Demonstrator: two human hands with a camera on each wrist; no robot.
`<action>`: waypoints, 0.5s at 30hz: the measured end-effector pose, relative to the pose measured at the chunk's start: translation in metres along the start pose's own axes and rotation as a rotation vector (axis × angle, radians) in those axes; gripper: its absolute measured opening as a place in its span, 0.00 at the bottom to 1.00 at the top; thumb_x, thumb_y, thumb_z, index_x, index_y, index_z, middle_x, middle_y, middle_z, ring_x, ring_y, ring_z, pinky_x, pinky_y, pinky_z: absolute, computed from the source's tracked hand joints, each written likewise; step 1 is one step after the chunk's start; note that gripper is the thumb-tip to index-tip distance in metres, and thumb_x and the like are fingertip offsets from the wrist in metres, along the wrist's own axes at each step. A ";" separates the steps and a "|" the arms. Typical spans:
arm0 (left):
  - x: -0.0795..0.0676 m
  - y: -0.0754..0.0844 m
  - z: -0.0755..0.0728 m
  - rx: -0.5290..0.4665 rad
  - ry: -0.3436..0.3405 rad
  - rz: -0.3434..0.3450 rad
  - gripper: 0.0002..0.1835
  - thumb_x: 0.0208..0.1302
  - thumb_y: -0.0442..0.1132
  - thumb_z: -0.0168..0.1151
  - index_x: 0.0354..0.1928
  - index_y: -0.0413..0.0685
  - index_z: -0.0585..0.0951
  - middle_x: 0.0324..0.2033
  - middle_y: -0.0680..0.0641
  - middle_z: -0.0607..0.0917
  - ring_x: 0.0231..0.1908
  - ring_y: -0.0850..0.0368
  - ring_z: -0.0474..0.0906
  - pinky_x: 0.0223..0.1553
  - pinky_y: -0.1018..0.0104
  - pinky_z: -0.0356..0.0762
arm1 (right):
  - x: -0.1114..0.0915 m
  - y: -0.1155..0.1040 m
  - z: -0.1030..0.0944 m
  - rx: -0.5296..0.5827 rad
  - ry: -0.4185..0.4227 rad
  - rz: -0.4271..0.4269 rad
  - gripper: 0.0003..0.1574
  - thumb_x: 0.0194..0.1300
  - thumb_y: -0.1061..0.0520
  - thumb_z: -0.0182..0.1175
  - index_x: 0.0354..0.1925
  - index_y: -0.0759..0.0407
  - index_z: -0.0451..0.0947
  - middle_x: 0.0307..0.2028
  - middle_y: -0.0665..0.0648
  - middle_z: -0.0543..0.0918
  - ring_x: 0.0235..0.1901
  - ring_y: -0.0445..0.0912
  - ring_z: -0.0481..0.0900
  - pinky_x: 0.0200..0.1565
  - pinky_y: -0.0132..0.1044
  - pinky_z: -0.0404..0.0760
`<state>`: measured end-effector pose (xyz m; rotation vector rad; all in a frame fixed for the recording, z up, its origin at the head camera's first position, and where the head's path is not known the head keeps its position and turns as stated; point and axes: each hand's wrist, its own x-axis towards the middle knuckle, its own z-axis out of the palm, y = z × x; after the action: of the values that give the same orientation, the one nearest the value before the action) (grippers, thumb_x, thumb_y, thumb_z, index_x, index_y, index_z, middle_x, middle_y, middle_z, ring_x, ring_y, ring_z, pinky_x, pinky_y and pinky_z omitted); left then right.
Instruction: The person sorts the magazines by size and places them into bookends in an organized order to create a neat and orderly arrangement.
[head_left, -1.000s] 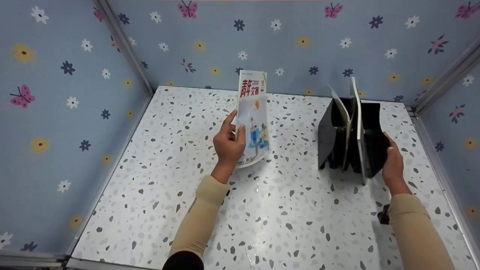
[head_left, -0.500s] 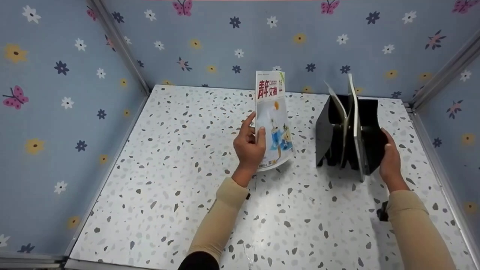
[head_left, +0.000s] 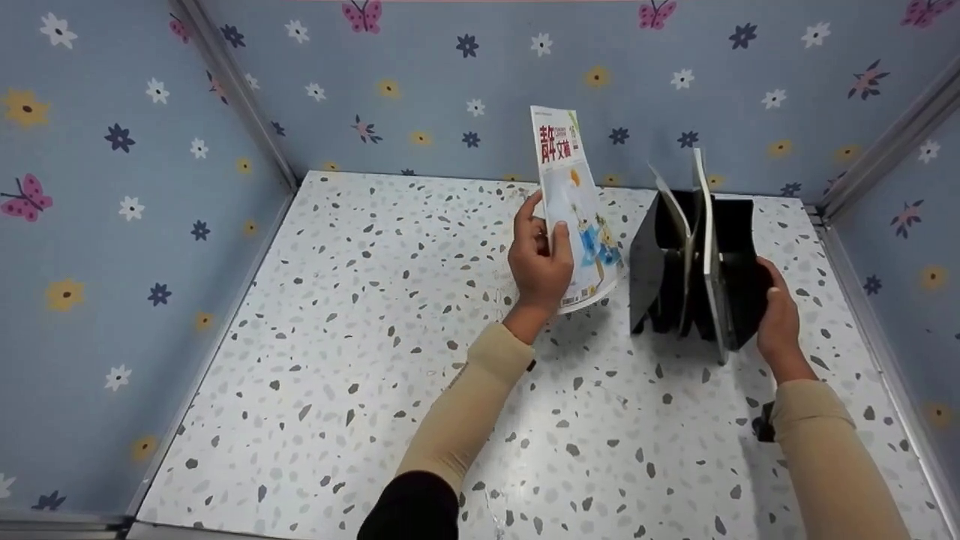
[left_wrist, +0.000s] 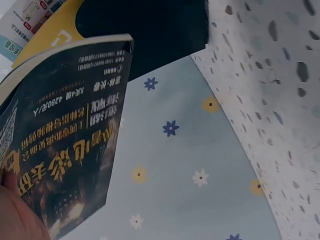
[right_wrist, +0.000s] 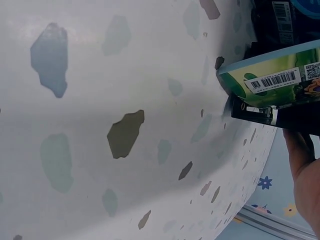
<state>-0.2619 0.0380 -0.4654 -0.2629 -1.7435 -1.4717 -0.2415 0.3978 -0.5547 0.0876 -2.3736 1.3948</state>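
My left hand (head_left: 540,262) holds a thin magazine (head_left: 568,180) by its left edge, thumb on the front cover and fingers behind. The magazine is raised above the table, its top leaning left and its lower edge bowed. In the left wrist view its dark printed back cover (left_wrist: 75,115) shows. To the right stands a black desk file organizer (head_left: 646,285) with a white-edged book (head_left: 709,240) and a thinner, splayed booklet (head_left: 676,210) upright in it. Against the organizer's right outer side rests my right hand (head_left: 780,319). A green barcoded cover (right_wrist: 272,77) appears in the right wrist view.
A speckled white tabletop (head_left: 360,300) lies under everything. Blue flowered panels (head_left: 420,67) rise at the back and both sides, joined by metal corner strips (head_left: 240,90). The organizer stands near the back right corner.
My left hand has carried the magazine rightward, closer to the organizer, then higher up, and the magazine now tilts more. The right hand stays against the organizer.
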 end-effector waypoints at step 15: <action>0.014 0.013 0.058 -0.009 0.027 0.094 0.22 0.70 0.36 0.50 0.64 0.40 0.66 0.18 0.49 0.69 0.14 0.65 0.57 0.18 0.74 0.54 | 0.000 0.003 -0.001 0.028 0.010 0.000 0.32 0.78 0.40 0.30 0.71 0.46 0.62 0.70 0.48 0.65 0.68 0.38 0.60 0.66 0.30 0.54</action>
<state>-0.2886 0.0891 -0.4455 -0.3237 -1.6810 -1.4090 -0.2416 0.3999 -0.5568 0.0877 -2.3460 1.4251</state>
